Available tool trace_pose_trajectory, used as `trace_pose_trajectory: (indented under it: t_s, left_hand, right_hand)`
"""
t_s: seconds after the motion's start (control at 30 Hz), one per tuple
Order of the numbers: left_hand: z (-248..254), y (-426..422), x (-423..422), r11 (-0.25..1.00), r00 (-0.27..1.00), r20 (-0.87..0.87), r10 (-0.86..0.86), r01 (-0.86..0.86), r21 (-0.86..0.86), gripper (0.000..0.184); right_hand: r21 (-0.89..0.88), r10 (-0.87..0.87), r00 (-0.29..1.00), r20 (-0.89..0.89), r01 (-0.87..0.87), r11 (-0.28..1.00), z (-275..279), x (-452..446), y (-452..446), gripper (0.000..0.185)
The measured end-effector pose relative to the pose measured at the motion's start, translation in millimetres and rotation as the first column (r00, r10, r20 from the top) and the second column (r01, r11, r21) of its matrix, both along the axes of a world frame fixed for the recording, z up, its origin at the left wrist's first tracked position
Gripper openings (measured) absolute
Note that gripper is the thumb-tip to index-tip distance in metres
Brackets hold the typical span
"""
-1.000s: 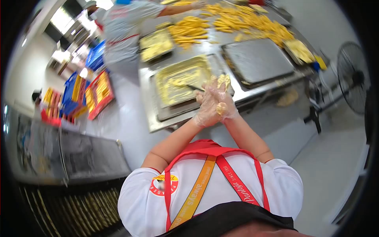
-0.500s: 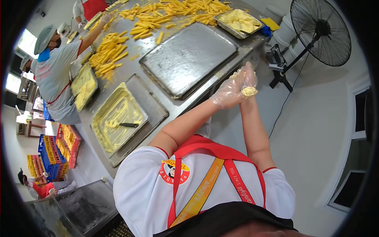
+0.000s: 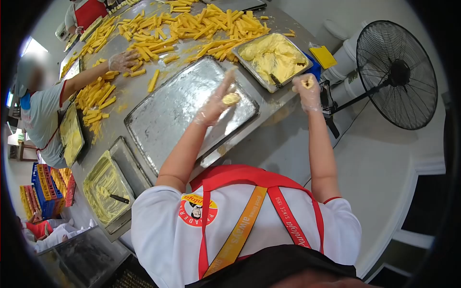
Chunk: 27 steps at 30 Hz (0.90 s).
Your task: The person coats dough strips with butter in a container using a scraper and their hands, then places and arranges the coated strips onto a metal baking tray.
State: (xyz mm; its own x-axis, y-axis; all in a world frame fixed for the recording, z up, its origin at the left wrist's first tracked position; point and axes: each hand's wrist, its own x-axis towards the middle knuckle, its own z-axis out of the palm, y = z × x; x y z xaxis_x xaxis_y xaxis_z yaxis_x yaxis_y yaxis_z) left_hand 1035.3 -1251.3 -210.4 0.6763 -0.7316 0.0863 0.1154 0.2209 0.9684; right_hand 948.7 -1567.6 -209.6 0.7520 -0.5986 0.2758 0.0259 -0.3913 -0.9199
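Note:
My left hand [image 3: 216, 102], in a clear plastic glove, is over the bare, shiny metal baking tray [image 3: 187, 96]. Its fingers are stretched out and slightly blurred, and a lump of yellow creamy spread [image 3: 231, 99] sticks near the thumb. My right hand [image 3: 307, 91], gloved as well, is closed into a fist with yellow spread showing in the curled fingers. That fist is by the right corner of a metal pan [image 3: 242, 56] filled with yellow spread [image 3: 271, 50]. A dark-handled tool [image 3: 275, 80] rests in this pan.
Many yellow sticks [image 3: 201, 26] lie across the metal table. At the left, a co-worker's gloved hand [image 3: 123, 61] reaches among them. A smeared pan [image 3: 108, 189] holds a dark-handled tool [image 3: 119, 198]. A black fan [image 3: 398, 72] and white buckets [image 3: 343, 62] stand at right.
My hands were pressed together beyond the table edge; now they are apart. The left has moved over the tray, the right beside the spread pan. The view has shifted.

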Motion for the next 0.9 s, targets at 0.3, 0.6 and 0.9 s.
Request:
trace_pose_trajectory:
  t_s: [0.3, 0.6, 0.9]
  left_hand:
    - [-54, -99, 54, 0.888, 0.903, 0.053, 0.426, -0.429, 0.168, 0.071]
    - [-17, -163, 41, 0.549, 0.690, 0.354, 0.631, -0.720, 0.423, 0.058]
    - [-17, -157, 24, 0.278, 0.410, 0.186, 0.893, -0.827, 0.489, 0.050]
  right_hand:
    - [-0.354, 0.416, 0.878, -0.236, -0.476, 0.805, 2, 144, -124, 0.044]
    - [-0.175, 0.533, 0.819, -0.214, -0.569, 0.804, -53, 393, -293, 0.045]
    - [0.302, 0.620, 0.581, -0.527, -0.554, 0.776, -69, 450, -208, 0.068]
